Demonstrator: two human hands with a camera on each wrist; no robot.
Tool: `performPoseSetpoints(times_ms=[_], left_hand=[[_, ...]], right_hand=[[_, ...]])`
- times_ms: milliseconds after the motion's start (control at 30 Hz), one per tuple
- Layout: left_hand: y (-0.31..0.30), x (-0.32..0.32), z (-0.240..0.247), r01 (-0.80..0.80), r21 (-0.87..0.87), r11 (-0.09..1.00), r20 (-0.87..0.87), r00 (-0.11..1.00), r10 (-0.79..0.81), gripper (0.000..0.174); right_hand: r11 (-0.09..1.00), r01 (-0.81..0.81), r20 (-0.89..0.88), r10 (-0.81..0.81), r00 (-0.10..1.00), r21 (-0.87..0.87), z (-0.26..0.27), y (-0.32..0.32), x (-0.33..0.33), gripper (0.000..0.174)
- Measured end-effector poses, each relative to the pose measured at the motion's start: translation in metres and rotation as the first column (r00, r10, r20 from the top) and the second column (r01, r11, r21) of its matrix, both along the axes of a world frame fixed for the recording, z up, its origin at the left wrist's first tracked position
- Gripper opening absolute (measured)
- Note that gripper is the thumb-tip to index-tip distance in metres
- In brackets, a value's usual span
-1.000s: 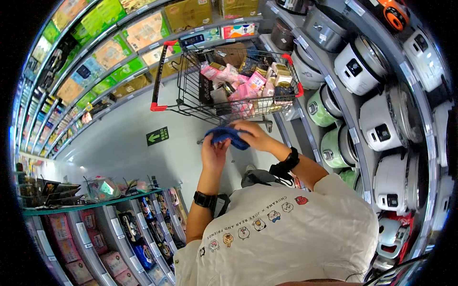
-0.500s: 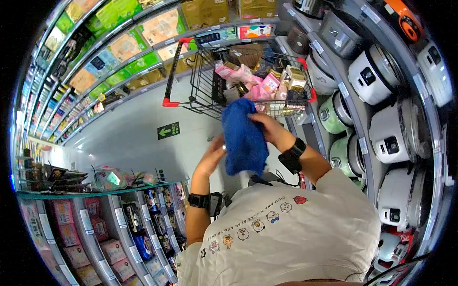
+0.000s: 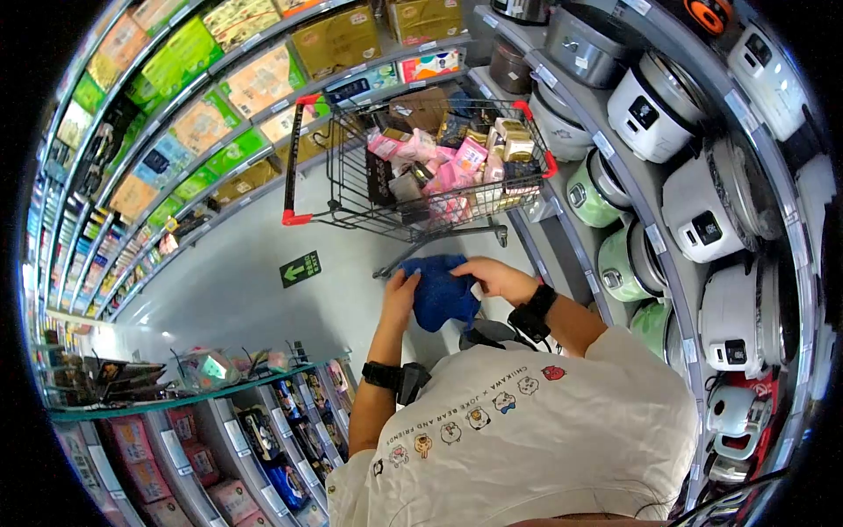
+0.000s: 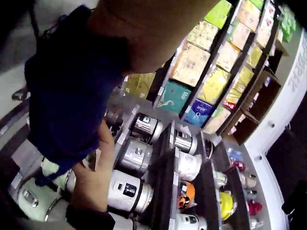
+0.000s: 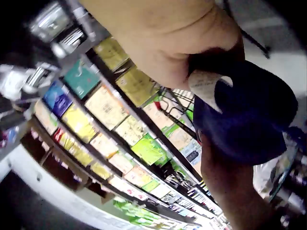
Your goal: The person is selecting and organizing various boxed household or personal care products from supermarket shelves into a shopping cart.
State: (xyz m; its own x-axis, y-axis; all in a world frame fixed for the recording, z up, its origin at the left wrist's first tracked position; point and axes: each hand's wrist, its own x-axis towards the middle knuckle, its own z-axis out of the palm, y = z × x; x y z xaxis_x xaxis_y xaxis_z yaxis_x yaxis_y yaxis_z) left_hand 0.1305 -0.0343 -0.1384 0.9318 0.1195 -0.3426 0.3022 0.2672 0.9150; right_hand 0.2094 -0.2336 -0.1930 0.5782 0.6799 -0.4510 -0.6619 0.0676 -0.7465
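Note:
Between both hands hangs a dark blue cloth (image 3: 442, 294), held in front of the body at waist height. My left hand (image 3: 399, 294) pinches its left upper edge, thumb and fingers at the fabric. On the other side my right hand (image 3: 493, 277) grips the right upper edge. A white label (image 5: 207, 87) sticks out by the right hand in the right wrist view. In the left wrist view the cloth bulges down in folds, with a thin blue strip (image 4: 50, 178) dangling at its lower end.
A wire shopping cart (image 3: 351, 198) full of pink and gold packages stands just ahead. Rice cookers (image 3: 654, 110) line the shelves at right; boxed packs (image 3: 263, 79) fill those at far left. Near left is a glass-topped shelf unit (image 3: 211, 391). An exit sign (image 3: 300, 269) marks the floor.
The cloth was bunched small between the hands, then was spread out hanging long and higher up. Now it is lower and shorter, with both hands at its upper edges.

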Motion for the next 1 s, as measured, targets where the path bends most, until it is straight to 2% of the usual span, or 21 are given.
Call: performPoseSetpoints(times_ms=[33,100,133,167,267,300,400,433,467,533,600,633,700,733,767,833,933,967,1000], left_hand=[[0.003,0.004,0.000,0.030,0.123,0.992,0.037,0.999,-0.035,0.016],[0.009,0.017,0.009,0.038,0.320,0.947,0.089,0.994,-0.070,0.016],[0.010,0.024,0.016,0.035,0.413,0.910,0.116,0.989,-0.091,0.017],[0.008,0.031,0.024,-0.066,0.503,0.862,0.272,0.958,-0.086,0.017],[-0.007,0.045,0.058,-0.197,0.313,0.929,0.487,0.873,0.021,0.016],[-0.008,0.048,0.059,-0.111,0.119,0.987,0.439,0.897,0.048,0.014],[-0.015,0.056,0.055,0.045,-0.167,0.985,0.275,0.961,0.003,0.014],[-0.019,0.062,0.047,0.021,-0.168,0.986,0.202,0.979,0.013,0.014],[-0.023,0.067,0.039,0.060,-0.276,0.959,0.199,0.980,-0.005,0.018],[-0.026,0.075,0.026,0.104,-0.352,0.930,0.154,0.987,-0.052,0.027],[-0.039,0.083,0.016,0.095,-0.507,0.857,0.032,0.995,-0.091,0.035],[-0.045,0.088,0.014,0.083,-0.579,0.811,-0.023,0.993,-0.117,0.039],[-0.055,0.099,0.016,0.119,-0.690,0.714,-0.082,0.967,-0.241,0.044],[-0.060,0.103,0.017,0.127,-0.743,0.657,-0.106,0.947,-0.303,0.047],[-0.067,0.106,0.015,0.133,-0.711,0.690,-0.134,0.938,-0.319,0.047],[-0.082,0.110,0.006,0.150,-0.643,0.751,-0.189,0.919,-0.346,0.046],[-0.091,0.120,-0.007,0.267,-0.451,0.851,-0.139,0.921,-0.363,0.044],[-0.091,0.127,-0.015,0.191,-0.487,0.852,-0.178,0.934,-0.311,0.045],[-0.092,0.132,-0.018,0.188,-0.487,0.853,-0.174,0.936,-0.305,0.043]], right_hand=[[0.996,0.090,-0.138,-0.093,0.986,-0.022,0.062,0.003,-0.004,0.023],[0.976,0.210,0.167,-0.216,0.962,0.051,0.084,0.005,0.003,0.024],[0.961,0.258,0.314,-0.276,0.908,0.099,0.094,0.003,0.008,0.025],[0.966,0.253,0.560,-0.234,0.794,0.046,0.106,0.000,0.013,0.026],[0.996,0.068,0.767,-0.093,0.635,0.064,0.105,-0.028,0.038,0.027],[0.995,0.024,0.824,-0.095,0.558,0.099,0.115,-0.033,0.044,0.030],[0.970,0.049,0.596,-0.185,0.781,0.237,0.119,-0.039,0.048,0.031],[0.964,0.140,0.522,-0.241,0.818,0.225,0.120,-0.042,0.047,0.031],[0.961,0.163,0.528,-0.259,0.809,0.222,0.122,-0.046,0.047,0.031],[0.960,0.197,0.532,-0.275,0.800,0.200,0.118,-0.055,0.048,0.031],[0.962,0.217,0.530,-0.271,0.803,0.164,0.106,-0.065,0.048,0.031],[0.959,0.233,0.614,-0.283,0.737,0.162,0.101,-0.065,0.045,0.032],[0.929,0.301,0.367,-0.362,0.857,0.215,0.092,-0.071,0.053,0.037],[0.898,0.368,-0.012,-0.376,0.926,0.243,0.085,-0.075,0.060,0.039],[0.863,0.442,-0.391,-0.329,0.859,0.243,0.080,-0.080,0.066,0.041],[0.864,0.430,-0.446,-0.286,0.848,0.263,0.077,-0.088,0.070,0.047],[0.831,0.427,-0.471,-0.236,0.850,0.355,0.070,-0.097,0.075,0.050],[0.815,0.427,-0.470,-0.222,0.854,0.392,0.067,-0.099,0.077,0.050],[0.815,0.441,-0.484,-0.234,0.843,0.375,0.064,-0.099,0.079,0.050]])
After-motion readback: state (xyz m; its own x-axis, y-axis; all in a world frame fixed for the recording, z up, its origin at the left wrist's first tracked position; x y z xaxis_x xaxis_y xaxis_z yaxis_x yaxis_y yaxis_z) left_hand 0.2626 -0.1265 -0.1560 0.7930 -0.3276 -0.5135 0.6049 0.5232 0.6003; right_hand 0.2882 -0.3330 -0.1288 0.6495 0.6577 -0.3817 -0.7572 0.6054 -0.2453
